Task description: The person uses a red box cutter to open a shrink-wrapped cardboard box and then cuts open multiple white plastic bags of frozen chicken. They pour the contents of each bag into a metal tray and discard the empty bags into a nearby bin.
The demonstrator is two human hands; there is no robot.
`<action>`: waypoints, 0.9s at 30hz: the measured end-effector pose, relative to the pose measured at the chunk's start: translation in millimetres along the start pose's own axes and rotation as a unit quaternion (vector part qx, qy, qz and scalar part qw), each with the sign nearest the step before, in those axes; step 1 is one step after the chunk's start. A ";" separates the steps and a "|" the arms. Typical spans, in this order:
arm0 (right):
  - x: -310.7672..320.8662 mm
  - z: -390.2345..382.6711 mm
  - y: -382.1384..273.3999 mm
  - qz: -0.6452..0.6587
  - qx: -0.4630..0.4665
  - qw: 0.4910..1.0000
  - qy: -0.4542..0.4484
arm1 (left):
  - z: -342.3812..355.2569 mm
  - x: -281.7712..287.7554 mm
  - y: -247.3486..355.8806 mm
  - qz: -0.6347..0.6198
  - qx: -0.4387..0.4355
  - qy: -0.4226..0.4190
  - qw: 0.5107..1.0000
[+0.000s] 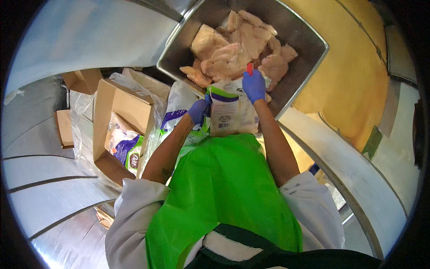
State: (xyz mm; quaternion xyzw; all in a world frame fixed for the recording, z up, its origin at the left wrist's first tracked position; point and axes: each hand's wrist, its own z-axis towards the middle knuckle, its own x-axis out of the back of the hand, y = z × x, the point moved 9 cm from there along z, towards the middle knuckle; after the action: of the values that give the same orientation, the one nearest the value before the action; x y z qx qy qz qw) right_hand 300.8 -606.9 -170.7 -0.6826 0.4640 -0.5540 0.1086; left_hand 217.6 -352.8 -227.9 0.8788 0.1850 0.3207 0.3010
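Note:
My left hand, in a blue glove, grips the left side of a white plastic bag with green and purple print. The bag stands against the near rim of a deep metal bin. At the bag's top right, my right hand, also gloved in blue, is closed round a small red-ended tool; the rest of it is hidden, so its kind is unclear. Pale raw chicken pieces lie heaped in the bin, just beyond both hands. A second printed bag sits left of my left hand.
On the left, an open cardboard box holds another printed bag of meat. Clear plastic film hangs round the box. A yellow surface lies right of the bin. My green apron reaches up to the held bag.

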 end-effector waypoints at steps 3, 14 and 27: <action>-36.9 -25.8 22.0 0.041 -0.025 0.998 -0.032 | -6.9 -9.0 1.2 -0.321 0.135 0.074 0.934; -70.7 -89.7 32.2 0.095 0.071 0.984 -0.134 | -11.1 5.7 -7.6 -0.253 0.101 0.183 0.945; -21.7 -121.8 132.0 0.147 -0.082 0.950 -0.262 | -22.1 -18.5 22.3 0.003 -0.014 0.085 0.996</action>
State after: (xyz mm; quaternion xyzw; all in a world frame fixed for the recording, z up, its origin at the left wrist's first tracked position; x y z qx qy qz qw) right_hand 129.7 -618.1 -228.2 -0.7347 0.5578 -0.2941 0.2502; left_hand 192.2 -370.0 -208.3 0.8445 0.2028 0.3977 0.2960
